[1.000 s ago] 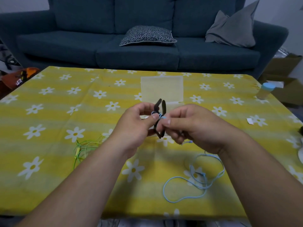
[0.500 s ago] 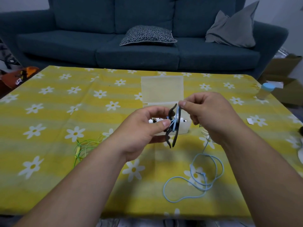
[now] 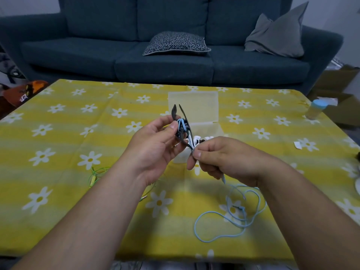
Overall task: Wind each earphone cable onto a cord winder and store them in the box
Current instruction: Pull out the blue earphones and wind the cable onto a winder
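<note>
I am holding the black cord winder [image 3: 182, 129] upright above the table in my left hand [image 3: 155, 147], with my thumb pressing on its middle, where a few turns of the blue earphone cable [image 3: 229, 217] are already lying. My right hand [image 3: 224, 160] is pinching that cable tight between thumb and forefinger just at the winder's lower tip. The rest of it is trailing out under my palm and lying in loose loops on the yellow flowered tablecloth [image 3: 78, 133] near my right forearm. The clear box [image 3: 194, 104] is sitting open just behind my hands. A green cable [image 3: 95, 176] is lying tangled by my left forearm.
</note>
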A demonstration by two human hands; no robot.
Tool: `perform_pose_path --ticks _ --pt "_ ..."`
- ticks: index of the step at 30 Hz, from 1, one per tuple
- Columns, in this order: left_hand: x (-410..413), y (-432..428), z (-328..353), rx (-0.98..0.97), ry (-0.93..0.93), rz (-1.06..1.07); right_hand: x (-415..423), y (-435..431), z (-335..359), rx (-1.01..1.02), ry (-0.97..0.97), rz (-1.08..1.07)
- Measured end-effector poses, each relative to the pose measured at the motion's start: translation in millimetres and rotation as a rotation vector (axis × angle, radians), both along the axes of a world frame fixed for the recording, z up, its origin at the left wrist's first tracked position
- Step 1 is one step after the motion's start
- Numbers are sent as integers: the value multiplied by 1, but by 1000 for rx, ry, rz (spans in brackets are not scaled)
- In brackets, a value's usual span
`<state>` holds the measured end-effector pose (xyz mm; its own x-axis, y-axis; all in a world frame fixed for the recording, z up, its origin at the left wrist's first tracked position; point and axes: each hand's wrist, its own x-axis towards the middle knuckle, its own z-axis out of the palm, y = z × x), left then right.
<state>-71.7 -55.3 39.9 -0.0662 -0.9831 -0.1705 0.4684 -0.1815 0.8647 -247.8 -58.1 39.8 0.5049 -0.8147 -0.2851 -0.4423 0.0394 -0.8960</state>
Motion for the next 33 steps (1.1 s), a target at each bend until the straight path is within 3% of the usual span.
perform_pose_path --ticks 9,17,23,29,33 --pt "-1 -1 -1 28 -61 35 -3 3 8 44 -49 14" --pt "2 -2 1 67 7 26 0 4 15 93 -151 -78" --pt "-2 0 -7 -77 -306 47 7 6 17 47 -164 -127" --pt "-2 -2 -15 -152 -574 105 0 -6 21 11 -390 -513" --pt "-3 -1 -18 -168 -654 21 -1 -4 25 -44 -396 -426"
